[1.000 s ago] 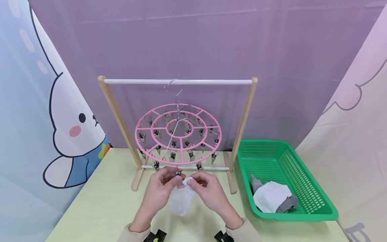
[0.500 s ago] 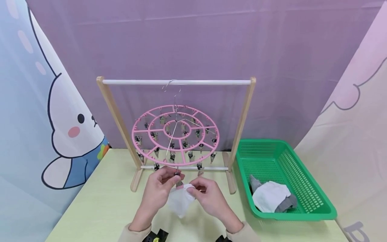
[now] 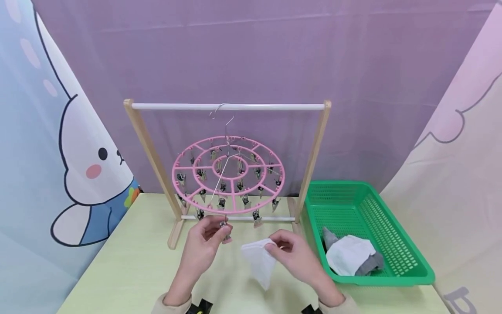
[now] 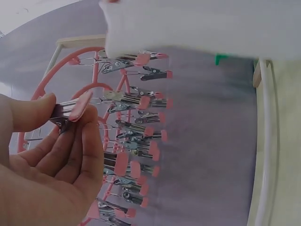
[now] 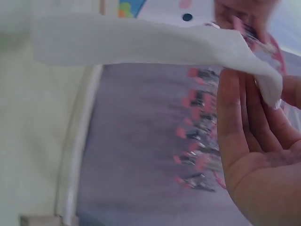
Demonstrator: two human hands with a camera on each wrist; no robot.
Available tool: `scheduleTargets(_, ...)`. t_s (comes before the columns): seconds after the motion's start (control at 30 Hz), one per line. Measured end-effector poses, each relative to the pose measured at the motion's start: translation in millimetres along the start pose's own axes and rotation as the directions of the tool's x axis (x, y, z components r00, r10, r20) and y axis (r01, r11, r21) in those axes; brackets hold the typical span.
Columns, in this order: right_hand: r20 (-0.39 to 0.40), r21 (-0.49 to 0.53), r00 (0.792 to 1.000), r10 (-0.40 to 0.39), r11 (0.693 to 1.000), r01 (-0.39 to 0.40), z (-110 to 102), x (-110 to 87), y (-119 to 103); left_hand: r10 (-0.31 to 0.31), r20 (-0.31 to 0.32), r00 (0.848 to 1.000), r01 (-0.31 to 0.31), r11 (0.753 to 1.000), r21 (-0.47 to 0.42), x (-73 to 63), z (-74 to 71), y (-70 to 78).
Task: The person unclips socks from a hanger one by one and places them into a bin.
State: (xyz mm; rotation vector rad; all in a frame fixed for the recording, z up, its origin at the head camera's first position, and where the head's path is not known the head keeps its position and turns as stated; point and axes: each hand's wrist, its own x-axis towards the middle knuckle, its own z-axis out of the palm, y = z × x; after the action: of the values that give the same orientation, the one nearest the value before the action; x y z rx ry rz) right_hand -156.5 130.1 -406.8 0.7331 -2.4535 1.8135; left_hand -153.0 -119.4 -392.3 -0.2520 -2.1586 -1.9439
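My left hand [image 3: 201, 246] pinches a metal clip [image 3: 226, 238] with pink tips, which hangs from the front rim of a round pink clip hanger [image 3: 234, 208]. In the left wrist view, thumb and fingers squeeze that clip [image 4: 70, 110]. My right hand [image 3: 296, 257] holds a small white sock [image 3: 259, 264] by its banded upper edge, to the right of the clip and apart from it. The sock [image 5: 141, 44] dangles from the thumb and fingers in the right wrist view. Several other clips [image 3: 245, 201] hang from the hanger's rings with nothing in them.
The hanger hooks over the white bar [image 3: 270, 106] of a wooden-legged rack [image 3: 313, 165]. At right, a green basket [image 3: 364, 279] holds white and grey cloth items [image 3: 351, 255]. A purple curtain [image 3: 251, 52] stands behind the pale table [image 3: 117, 261].
My right hand has moved right with the white sock, drawing it away from the clip where it was before. My left hand stays on the clip, having shifted slightly left.
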Motion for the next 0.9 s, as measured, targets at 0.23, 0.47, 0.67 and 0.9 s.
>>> scheduleTargets(0.23,-0.059,-0.030,0.998,0.017,0.999,-0.018,-36,-7.4,-20,-0.030,-0.034,0.999,0.032,0.997,0.068,1.5,-5.1,0.1)
scheduleTargets(0.47,-0.154,-0.073,0.988,-0.013,0.997,0.001,-75,-15.1,-32,-0.050,-0.038,0.998,0.051,0.999,0.019,3.7,-10.8,-1.2)
scheduleTargets(0.67,-0.229,-0.123,0.973,-0.034,0.992,0.006,-102,-20.7,-39,-0.043,-0.047,0.998,0.043,0.999,0.015,5.1,-14.9,-2.3)
scheduleTargets(0.9,-0.287,-0.171,0.958,0.002,0.984,-0.053,-127,-27.6,-47,-0.045,-0.057,0.997,0.046,0.999,0.016,5.8,-19.1,-2.7)
